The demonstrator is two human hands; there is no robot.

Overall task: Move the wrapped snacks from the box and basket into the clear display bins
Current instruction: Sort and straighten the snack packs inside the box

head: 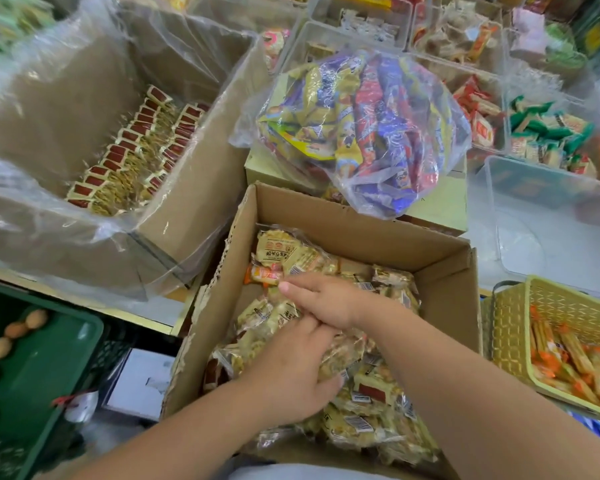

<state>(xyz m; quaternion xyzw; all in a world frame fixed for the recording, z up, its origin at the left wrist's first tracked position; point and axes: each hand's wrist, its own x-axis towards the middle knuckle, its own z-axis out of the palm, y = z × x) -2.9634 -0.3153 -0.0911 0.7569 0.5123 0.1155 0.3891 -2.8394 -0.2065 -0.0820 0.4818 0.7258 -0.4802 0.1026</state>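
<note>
Here, both hands are down in the box [361, 216] among the snacks [371, 424], left hand [291, 372] curled round a bunch, right hand [326, 299] flat on top; best scoop a snug handful and lift clear before crossing to the empty bin [551, 244].

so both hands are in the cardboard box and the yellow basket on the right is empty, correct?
No. Left hand and right hand are in the cardboard box among wrapped snacks, but the head view shows orange-wrapped snacks in the yellow basket.
</note>
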